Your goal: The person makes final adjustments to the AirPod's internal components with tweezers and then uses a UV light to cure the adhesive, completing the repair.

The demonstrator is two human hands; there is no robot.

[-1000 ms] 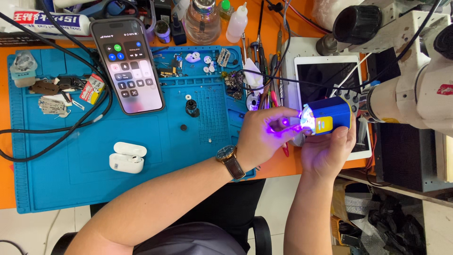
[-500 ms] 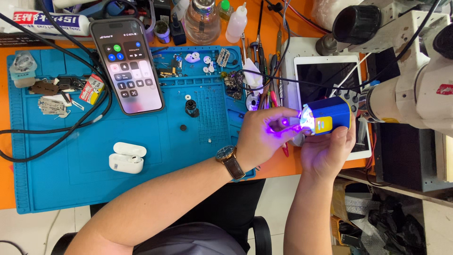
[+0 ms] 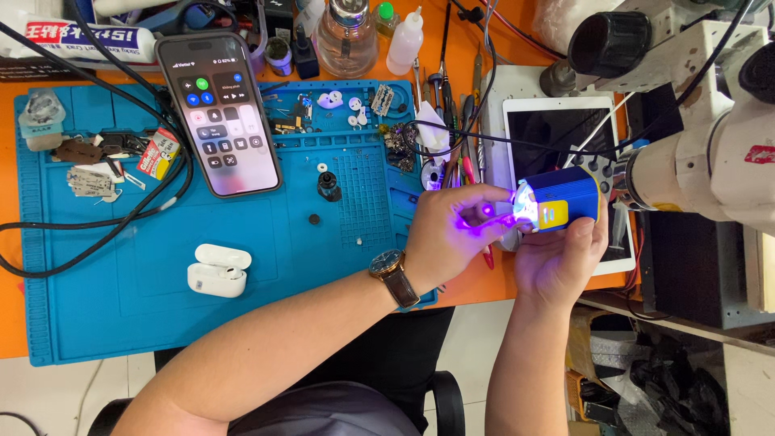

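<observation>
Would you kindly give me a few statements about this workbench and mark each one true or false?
1. The right hand holds a blue lamp that glows violet. True.
2. The phone on the blue mat has a dark screen. False: its screen is lit.
3. The left hand wears a watch at the wrist. True.
4. The white earbud case lies on the tablet. False: it lies on the mat.
5. The left hand's fingertips are at the lamp's glowing end. True.
</observation>
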